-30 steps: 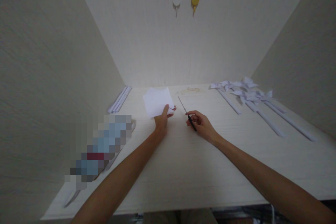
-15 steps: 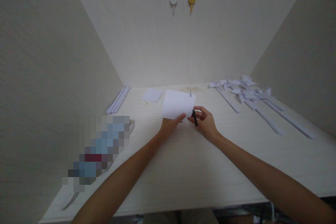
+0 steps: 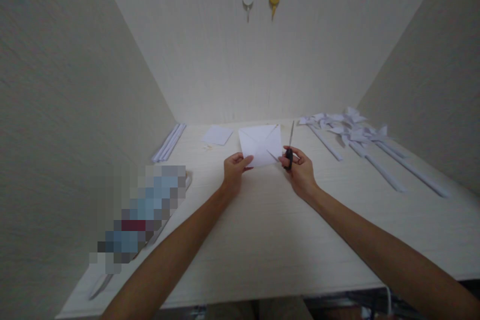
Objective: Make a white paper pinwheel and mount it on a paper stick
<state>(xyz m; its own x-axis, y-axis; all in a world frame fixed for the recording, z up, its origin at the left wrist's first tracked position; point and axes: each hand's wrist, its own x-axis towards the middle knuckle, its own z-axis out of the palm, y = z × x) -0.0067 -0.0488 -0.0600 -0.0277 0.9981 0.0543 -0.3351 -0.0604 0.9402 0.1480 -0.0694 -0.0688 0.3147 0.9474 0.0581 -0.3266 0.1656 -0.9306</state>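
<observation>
White creased paper (image 3: 260,145) sits pinched at its lower corner in your left hand (image 3: 234,171) above the pale wood-grain table (image 3: 262,230). Your right hand (image 3: 300,170) is closed around black-handled scissors (image 3: 289,147), thin blades upright.

Soft, even light falls from above, brightest on the far wall (image 3: 262,70) and the far part of the desk (image 3: 270,220). The side panels look dimmer and greyer. Shadows are faint, only a pale one beneath the forearms. The wide lens bends the side walls outward at the edges. A pixelated block (image 3: 144,215) masks something near left.
</observation>
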